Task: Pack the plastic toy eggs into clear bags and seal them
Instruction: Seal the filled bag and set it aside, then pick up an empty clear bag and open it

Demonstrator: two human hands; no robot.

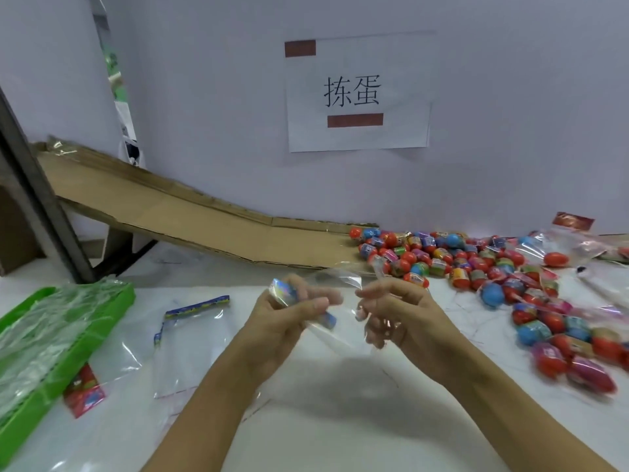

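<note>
My left hand (289,315) grips the top of a clear bag (335,335) by its blue printed header strip, held above the white table. My right hand (398,315) pinches the other side of that bag's mouth, its fingers curled behind the film. Whether anything lies inside the bag is not visible. A large pile of plastic toy eggs (452,260), red, blue and multicoloured, spreads over the table to the right of my hands.
A green tray (102,321) of clear bags stands at the left. Loose clear bags (190,338) lie flat beside it, one with a red label (83,391). A cardboard ramp (190,216) slopes down along the wall to the eggs. Filled bags (565,250) lie far right.
</note>
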